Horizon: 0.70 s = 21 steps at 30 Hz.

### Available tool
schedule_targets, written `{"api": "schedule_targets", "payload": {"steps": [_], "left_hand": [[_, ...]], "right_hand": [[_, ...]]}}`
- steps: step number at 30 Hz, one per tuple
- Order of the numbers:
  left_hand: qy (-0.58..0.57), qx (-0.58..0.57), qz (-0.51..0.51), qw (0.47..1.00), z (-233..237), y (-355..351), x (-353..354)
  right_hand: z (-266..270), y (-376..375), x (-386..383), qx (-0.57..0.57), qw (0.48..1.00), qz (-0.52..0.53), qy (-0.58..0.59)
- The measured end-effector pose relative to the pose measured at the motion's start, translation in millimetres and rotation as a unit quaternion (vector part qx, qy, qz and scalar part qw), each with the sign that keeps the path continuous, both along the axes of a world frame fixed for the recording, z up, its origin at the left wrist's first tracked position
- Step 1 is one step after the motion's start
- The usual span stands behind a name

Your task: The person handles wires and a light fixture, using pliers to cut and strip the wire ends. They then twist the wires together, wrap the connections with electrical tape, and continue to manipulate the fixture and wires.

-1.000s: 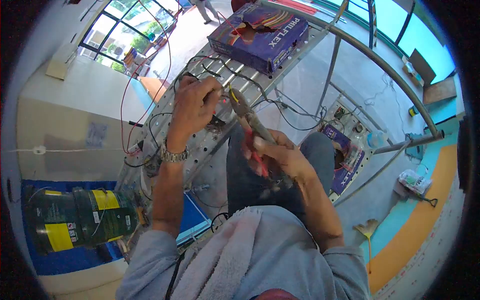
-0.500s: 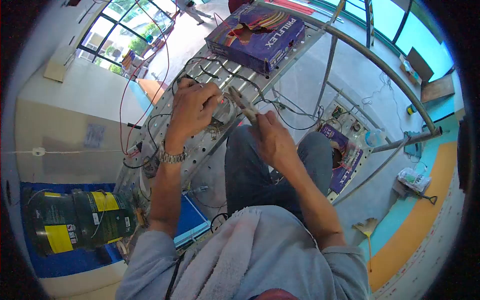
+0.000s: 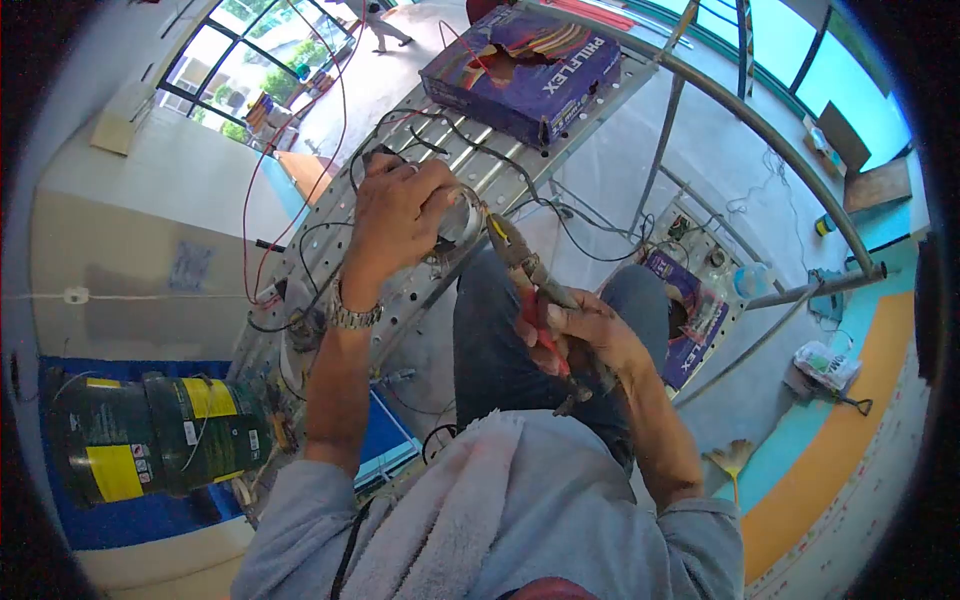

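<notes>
My left hand (image 3: 403,212), with a metal watch at the wrist, is closed over the perforated metal platform (image 3: 385,265). What its fingers pinch is too small to name, and thin wire lies beside it. My right hand (image 3: 592,335) is wrapped round the handles of pliers (image 3: 532,277). One red handle shows below, and the jaws point up and left toward my left fingertips. Black cables (image 3: 480,148) run over the platform behind both hands.
A purple box (image 3: 530,75) with a torn top sits at the platform's far end. Curved metal tubing (image 3: 800,140) rises at right. Another purple box (image 3: 700,330) lies right of my knees. Dark buckets (image 3: 150,435) stand at lower left. Far off, a person's legs (image 3: 382,28) show.
My right hand has moved down and right, and the pliers now show more fully, with a red handle in sight. My left hand has shifted slightly right. The view has tilted a little.
</notes>
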<state>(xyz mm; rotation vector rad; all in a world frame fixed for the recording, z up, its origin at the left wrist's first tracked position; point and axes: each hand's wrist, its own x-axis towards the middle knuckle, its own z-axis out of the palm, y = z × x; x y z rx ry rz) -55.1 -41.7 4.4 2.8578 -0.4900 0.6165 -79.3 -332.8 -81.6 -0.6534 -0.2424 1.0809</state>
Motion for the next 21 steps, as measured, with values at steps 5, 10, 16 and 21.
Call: {"api": "schedule_targets", "payload": {"steps": [5, 10, 16, 21], "left_hand": [[0.002, -0.013, 0.024, 1.000, 6.4, -7.8, 2.3], [0.022, 0.049, 0.022, 0.998, 4.3, -4.3, 4.3], [0.002, 0.040, -0.024, 0.999, 5.8, -0.5, 0.3], [0.030, -0.007, 0.003, 1.000, 9.7, 0.4, 1.0]], "right_hand": [[-15.2, 7.9, 17.3, -0.210, 0.925, -0.027, -0.315], [-33.3, 24.1, 18.1, -0.259, 0.753, -0.249, -0.550], [-16.3, 53.3, 19.5, -0.241, 0.852, -0.177, -0.430], [-44.4, 75.6, 23.8, -0.332, 0.647, -0.323, -0.606]]}}
